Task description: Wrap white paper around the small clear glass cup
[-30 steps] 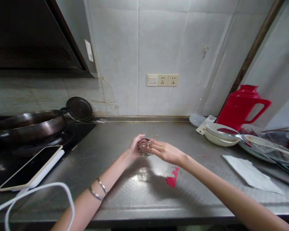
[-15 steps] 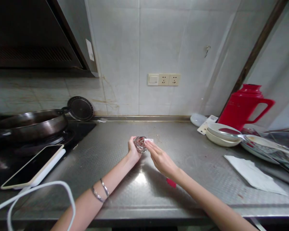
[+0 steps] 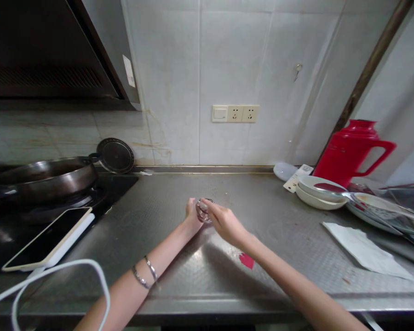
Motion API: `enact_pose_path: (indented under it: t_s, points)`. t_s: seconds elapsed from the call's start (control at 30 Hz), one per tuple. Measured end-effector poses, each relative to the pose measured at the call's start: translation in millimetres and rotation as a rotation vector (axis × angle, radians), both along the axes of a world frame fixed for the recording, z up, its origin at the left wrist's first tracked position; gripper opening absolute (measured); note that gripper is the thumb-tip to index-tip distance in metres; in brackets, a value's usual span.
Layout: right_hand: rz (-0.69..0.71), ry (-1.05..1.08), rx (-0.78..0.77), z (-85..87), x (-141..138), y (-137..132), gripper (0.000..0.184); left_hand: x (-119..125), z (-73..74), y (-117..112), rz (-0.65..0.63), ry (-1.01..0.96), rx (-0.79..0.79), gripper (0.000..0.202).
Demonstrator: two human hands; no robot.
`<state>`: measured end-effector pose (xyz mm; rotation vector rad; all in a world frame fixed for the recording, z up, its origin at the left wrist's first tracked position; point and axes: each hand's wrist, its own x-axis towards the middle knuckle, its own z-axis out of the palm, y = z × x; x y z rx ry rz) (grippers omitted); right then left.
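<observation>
Over the middle of the metal counter, my left hand (image 3: 193,218) is wrapped round the side of a clear glass (image 3: 202,212) with a faceted look. My right hand (image 3: 226,223) reaches the glass from the right, its fingers drawn together at the rim and partly over the mouth. Whatever those fingers hold is hidden from me. A small red heart-shaped piece (image 3: 246,260) lies on the counter beneath my right forearm. Two silver bangles circle my left wrist.
On the left, a metal pan (image 3: 55,181) sits on the stove, with a phone (image 3: 48,239) and white cable (image 3: 86,263) nearer me. A red thermos (image 3: 348,154), stacked bowls (image 3: 319,202), plates and a folded white tissue (image 3: 365,250) occupy the right.
My right fingers have curled inward over the mouth of the glass. The white piece seen at their tips is now out of sight. More of the red heart shows.
</observation>
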<state>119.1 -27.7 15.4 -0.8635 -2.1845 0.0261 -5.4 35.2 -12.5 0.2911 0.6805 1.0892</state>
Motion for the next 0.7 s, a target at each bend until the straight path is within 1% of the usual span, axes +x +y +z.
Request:
enact_pose_path:
  t_s: [0.03, 0.1, 0.13, 0.2, 0.23, 0.27, 0.33, 0.37, 0.47, 0.53, 0.6, 0.7]
  points:
    - [-0.003, 0.028, 0.008, 8.6, 9.2, 5.5, 0.043, -0.1, 1.0, -0.7, -0.031, 0.014, -0.018, 0.047]
    - [0.01, 0.043, 0.069, 24.7, 25.8, 15.4, 0.042, -0.5, 2.8, -2.9, -0.143, 0.046, -0.019, 0.051]
    - [0.061, 0.003, 0.082, 31.4, 31.8, 19.1, 0.042, -0.5, 3.4, -4.2, -0.22, 0.057, 0.0, 0.054]
    - [0.202, -0.156, 0.073, 40.4, 37.5, 22.8, 0.042, -0.3, 4.1, -6.8, -0.383, 0.084, 0.067, 0.057]
    - [0.271, -0.234, 0.061, 42.7, 37.5, 23.2, 0.041, 0.1, 4.2, -8.0, -0.44, 0.096, 0.102, 0.056]
    - [0.328, -0.297, 0.046, 43.7, 36.2, 22.8, 0.04, 0.4, 4.5, -9.1, -0.469, 0.101, 0.13, 0.055]
    - [0.394, -0.365, 0.02, 43.5, 32.4, 21.7, 0.04, 0.5, 5.7, -10.8, -0.488, 0.105, 0.154, 0.052]
    - [0.407, -0.381, 0.011, 43.2, 31.0, 21.4, 0.04, 0.2, 6.5, -11.1, -0.508, 0.108, 0.154, 0.055]
    - [0.396, -0.407, 0.008, 44.2, 33.0, 23.1, 0.042, -2.5, 8.9, -10.1, -0.608, 0.094, 0.177, 0.067]
    - [0.376, -0.43, 0.022, 46.7, 38.8, 25.0, 0.044, -5.0, 9.4, -8.0, -0.642, 0.069, 0.205, 0.073]
    - [0.333, -0.458, 0.052, 48.9, 45.8, 25.9, 0.046, -7.1, 9.1, -5.9, -0.612, 0.06, 0.211, 0.074]
    - [0.258, -0.513, 0.12, 48.5, 54.7, 23.6, 0.05, -8.0, 9.4, -4.2, -0.524, 0.088, 0.162, 0.074]
